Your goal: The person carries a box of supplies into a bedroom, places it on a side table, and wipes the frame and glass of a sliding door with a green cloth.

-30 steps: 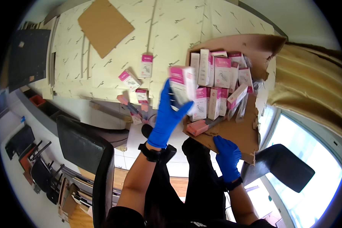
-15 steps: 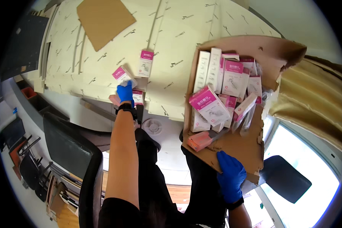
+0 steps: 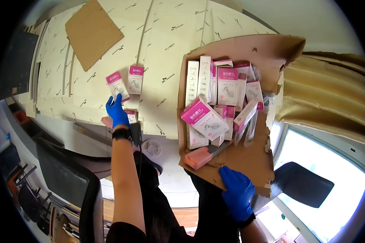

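In a blue glove, my left hand [image 3: 118, 112] grips the near end of a small pink-and-white carton [image 3: 117, 84] on the table. Just right of it lies a similar carton [image 3: 135, 79], and a third carton [image 3: 131, 116] is partly hidden beside my wrist. My right hand [image 3: 237, 189], also gloved in blue, holds the near edge of a large torn cardboard box [image 3: 247, 150]. Inside that box are several pink-and-white cartons, with one large carton [image 3: 205, 118] tilted on top. An orange-handled tool with a grey end [image 3: 198, 158] lies at its near left corner.
A flat brown cardboard sheet [image 3: 94, 34] lies on the far left of the cream, print-covered table [image 3: 166, 60]. Black chairs [image 3: 71, 180] stand at left, and another chair [image 3: 304, 184] at right. Gold fabric [image 3: 318, 93] hangs beyond the box.
My left hand has pushed the carton a little farther away and closer to its neighbour, turning it more upright. My right hand stays on the cardboard box. The whole view has shifted.
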Demonstrator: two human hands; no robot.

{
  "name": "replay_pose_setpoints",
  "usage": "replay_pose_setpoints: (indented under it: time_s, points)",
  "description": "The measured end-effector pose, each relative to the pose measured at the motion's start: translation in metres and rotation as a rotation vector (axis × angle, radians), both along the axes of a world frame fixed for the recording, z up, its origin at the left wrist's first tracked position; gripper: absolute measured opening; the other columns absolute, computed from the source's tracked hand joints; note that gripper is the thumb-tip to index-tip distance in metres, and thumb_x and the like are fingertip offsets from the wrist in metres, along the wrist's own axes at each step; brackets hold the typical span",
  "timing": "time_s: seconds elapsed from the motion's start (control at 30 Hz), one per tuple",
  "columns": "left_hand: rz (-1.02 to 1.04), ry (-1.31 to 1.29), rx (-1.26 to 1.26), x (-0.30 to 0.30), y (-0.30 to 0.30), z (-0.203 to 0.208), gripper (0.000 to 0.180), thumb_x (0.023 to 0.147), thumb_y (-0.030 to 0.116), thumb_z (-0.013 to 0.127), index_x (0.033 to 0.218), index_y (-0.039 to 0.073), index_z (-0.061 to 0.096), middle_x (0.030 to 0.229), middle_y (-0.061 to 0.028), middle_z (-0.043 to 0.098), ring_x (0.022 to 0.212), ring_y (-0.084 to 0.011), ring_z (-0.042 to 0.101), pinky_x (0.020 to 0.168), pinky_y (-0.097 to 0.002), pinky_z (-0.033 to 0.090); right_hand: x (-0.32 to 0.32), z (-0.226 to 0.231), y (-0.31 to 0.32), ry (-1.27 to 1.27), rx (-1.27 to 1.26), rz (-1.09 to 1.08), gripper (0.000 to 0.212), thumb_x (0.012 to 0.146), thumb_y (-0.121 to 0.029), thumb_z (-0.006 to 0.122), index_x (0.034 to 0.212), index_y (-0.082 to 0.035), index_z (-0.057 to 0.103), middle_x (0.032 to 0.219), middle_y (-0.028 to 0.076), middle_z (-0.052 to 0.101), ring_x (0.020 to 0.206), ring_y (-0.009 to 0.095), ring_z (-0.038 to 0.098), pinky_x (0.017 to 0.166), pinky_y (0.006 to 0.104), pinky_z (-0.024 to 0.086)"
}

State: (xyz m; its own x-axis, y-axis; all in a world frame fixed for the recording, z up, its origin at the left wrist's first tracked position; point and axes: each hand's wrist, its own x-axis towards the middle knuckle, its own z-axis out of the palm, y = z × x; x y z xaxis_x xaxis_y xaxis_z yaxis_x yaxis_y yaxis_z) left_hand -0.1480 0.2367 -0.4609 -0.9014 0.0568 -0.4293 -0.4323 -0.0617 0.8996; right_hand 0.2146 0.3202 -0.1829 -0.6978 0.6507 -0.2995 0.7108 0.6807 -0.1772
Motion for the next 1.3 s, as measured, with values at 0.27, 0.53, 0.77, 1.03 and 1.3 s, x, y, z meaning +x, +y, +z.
replay_pose_setpoints:
  time_s: [0.27,0.53,0.77,1.03,1.3]
  points:
    - [-0.767,-0.102,0.075,0.121,0.055,0.261,0.052,0.081,-0.003,0.059,0.129,0.004,0.039,0.114,-0.0069,0.052,0.104,-0.0151,0.05,0.087,-0.0259,0.043,0.007,0.019,0.002,0.043,-0.019,-0.013,0.048,0.057,0.002,0.056,0.101,-0.014,0.064,0.104,0.003,0.063,0.087,0.021,0.06,0.076,0.0326,0.048]
    - [-0.747,0.784,-0.513,0.046,0.039,0.094,0.052,0.078,0.022,0.067,0.118,-0.002,0.045,0.111,-0.0192,0.052,0.101,-0.0308,0.052,0.086,-0.0376,0.042,-0.006,0.009,-0.009,0.1,-0.015,-0.059,0.044,0.06,0.003,0.055,0.1,-0.014,0.065,0.096,0.005,0.065,0.083,0.023,0.062,0.071,0.0344,0.049]
    - [-0.636,0.47,-1.033,-0.044,0.036,-0.103,0.061,0.069,0.034,0.072,0.109,-0.005,0.049,0.098,-0.0199,0.056,0.088,-0.0368,0.056,0.077,-0.0429,0.046,-0.013,-0.014,-0.003,0.017,-0.063,-0.058,0.047,0.055,-0.002,0.06,0.101,-0.012,0.064,0.1,0.005,0.064,0.083,0.023,0.061,0.071,0.0337,0.049]
    - [-0.506,-0.14,0.082,0.047,0.063,0.109,0.036,0.085,0.021,0.062,0.11,-0.003,0.056,0.098,-0.0059,0.062,0.085,-0.0107,0.057,0.077,-0.0239,0.044,0.0,0.001,0.01,-0.01,-0.068,0.003,0.046,0.057,-0.002,0.058,0.101,-0.011,0.063,0.099,0.006,0.064,0.083,0.023,0.061,0.073,0.0337,0.049]
    - [-0.568,0.126,0.216,0.063,-0.004,0.195,0.037,0.087,0.011,0.057,0.121,0.002,0.048,0.109,-0.0039,0.055,0.1,-0.0118,0.052,0.087,-0.0242,0.042,-0.015,0.027,-0.031,0.057,-0.068,0.002,0.046,0.058,0.004,0.055,0.099,-0.013,0.064,0.099,0.005,0.064,0.085,0.024,0.062,0.073,0.0344,0.049]
